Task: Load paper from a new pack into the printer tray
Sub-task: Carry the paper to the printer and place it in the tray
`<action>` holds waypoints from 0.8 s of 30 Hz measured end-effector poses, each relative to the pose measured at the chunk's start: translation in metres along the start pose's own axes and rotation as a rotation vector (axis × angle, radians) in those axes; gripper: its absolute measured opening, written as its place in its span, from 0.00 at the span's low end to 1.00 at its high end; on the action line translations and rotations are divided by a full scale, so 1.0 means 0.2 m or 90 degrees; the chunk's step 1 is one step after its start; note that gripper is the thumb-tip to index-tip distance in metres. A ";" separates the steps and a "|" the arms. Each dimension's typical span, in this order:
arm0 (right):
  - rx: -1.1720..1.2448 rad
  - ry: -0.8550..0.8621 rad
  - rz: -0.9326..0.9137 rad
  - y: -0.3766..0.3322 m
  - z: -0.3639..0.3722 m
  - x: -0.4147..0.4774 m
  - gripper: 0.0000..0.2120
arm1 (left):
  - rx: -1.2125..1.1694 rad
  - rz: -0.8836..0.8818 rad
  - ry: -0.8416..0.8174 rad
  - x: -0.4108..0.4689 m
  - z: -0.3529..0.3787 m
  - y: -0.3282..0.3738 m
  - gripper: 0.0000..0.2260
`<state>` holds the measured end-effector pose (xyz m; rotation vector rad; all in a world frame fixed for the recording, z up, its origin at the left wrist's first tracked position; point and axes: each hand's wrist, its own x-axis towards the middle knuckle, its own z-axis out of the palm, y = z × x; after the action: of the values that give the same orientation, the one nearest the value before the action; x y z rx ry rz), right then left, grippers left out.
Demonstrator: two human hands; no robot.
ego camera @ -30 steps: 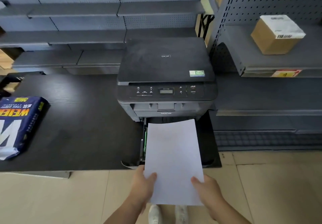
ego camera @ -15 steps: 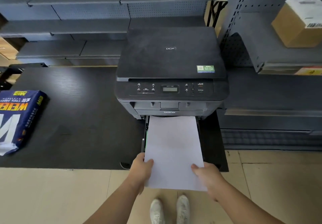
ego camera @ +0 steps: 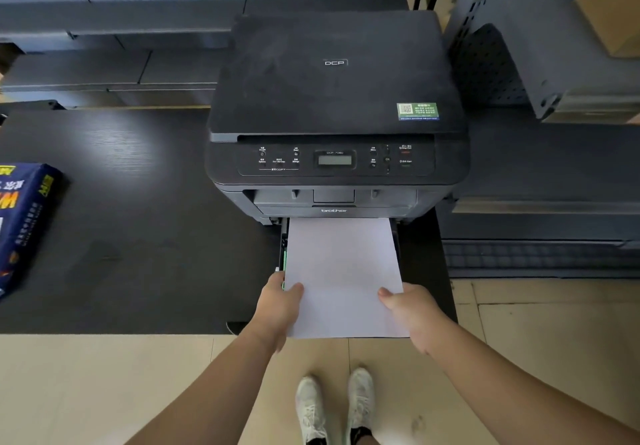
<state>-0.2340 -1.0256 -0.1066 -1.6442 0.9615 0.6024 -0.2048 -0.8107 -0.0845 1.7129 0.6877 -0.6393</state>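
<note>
Here, two thumbs press on top of one white paper stack (ego camera: 341,274): the left hand (ego camera: 280,309) grasps its near left corner, the right hand (ego camera: 412,313) its near right. The stack lies in the single pulled-out tray (ego camera: 284,254) beneath one black printer (ego camera: 334,112). One blue paper pack (ego camera: 24,216) rests well apart on the dark table (ego camera: 131,229).

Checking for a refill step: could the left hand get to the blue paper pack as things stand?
Probably not yet: the left hand is gripping the paper stack. The pack lies unobstructed, far left on the table.
</note>
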 end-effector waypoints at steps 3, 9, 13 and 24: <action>-0.005 0.007 -0.001 -0.03 0.01 0.05 0.12 | 0.005 -0.005 -0.001 0.06 0.01 0.02 0.10; -0.002 0.011 0.008 -0.06 0.04 0.14 0.13 | 0.021 -0.014 0.020 0.17 0.03 0.01 0.13; -0.023 0.021 0.015 -0.06 0.06 0.18 0.12 | 0.039 0.000 0.039 0.20 0.05 0.01 0.09; -0.038 0.045 -0.024 -0.01 0.08 0.19 0.15 | 0.060 0.052 0.074 0.22 0.07 -0.03 0.09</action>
<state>-0.2090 -1.0206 -0.1406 -1.7434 0.9688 0.5555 -0.1801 -0.8177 -0.1231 1.8668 0.6741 -0.5250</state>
